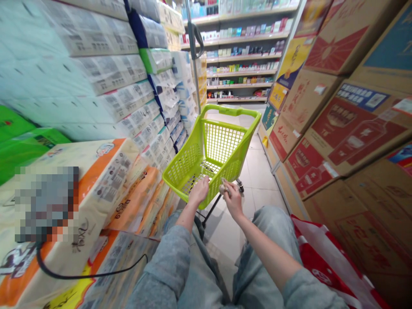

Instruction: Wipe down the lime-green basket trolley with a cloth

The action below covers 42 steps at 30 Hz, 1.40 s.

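My left hand (pixel 198 191) is closed, fingers curled together, above the near end of a lime-green shopping cart basket (pixel 230 112). What it holds, if anything, is hidden. My right hand (pixel 233 200) is closed round a small pale knobbly thing (pixel 222 188), much like a garlic bulb, beside the basket's right wall. A small gap lies between the two hands. The cart's perforated basket stands on dark legs with casters in front of my knees, and a grey pole rises at its far left corner.
Stacked tissue packs (pixel 128 94) wall the left side. On the nearer stack lie a blurred dark device (pixel 48 206) and a black cable (pixel 96 275). Cardboard cartons (pixel 350 124) line the right, with a red bag (pixel 322 253) near my knee. Stocked shelves (pixel 241 40) stand behind the tiled aisle.
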Each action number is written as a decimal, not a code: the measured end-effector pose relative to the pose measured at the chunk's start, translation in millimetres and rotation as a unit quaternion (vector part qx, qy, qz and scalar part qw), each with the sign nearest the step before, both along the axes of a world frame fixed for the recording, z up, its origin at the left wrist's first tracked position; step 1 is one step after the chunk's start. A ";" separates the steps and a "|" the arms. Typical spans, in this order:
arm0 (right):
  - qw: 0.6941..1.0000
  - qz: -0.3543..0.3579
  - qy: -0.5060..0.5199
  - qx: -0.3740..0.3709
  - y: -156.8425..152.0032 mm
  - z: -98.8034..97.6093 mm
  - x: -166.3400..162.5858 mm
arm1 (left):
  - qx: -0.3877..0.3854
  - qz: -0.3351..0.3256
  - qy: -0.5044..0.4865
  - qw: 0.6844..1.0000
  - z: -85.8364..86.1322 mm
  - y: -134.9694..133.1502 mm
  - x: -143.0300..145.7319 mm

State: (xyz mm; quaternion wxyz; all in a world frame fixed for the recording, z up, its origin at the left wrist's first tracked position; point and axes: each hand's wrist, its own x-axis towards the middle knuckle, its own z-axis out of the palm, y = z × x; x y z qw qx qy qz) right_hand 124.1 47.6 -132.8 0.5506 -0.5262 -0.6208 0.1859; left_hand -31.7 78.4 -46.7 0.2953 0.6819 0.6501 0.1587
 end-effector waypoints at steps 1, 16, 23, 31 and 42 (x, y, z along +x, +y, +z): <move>0.999 -0.035 0.009 0.006 9.1 9.5 5.0 | -0.005 0.008 -0.010 1.000 0.0 0.4 -0.1; 0.982 -0.030 -0.173 -0.068 84.3 82.2 18.2 | -0.039 0.050 -0.072 0.995 4.7 0.6 -0.8; 0.978 0.020 -0.201 -0.052 57.2 83.0 1.1 | -0.040 0.051 -0.064 0.996 4.9 -5.1 -1.7; 0.953 -0.058 -0.280 -0.100 100.8 118.7 34.3 | -0.029 0.027 -0.029 0.999 11.6 -15.1 -3.2; 0.920 -0.145 -0.322 -0.171 154.9 160.9 62.1 | -0.032 0.027 -0.006 0.999 10.2 -14.9 -3.0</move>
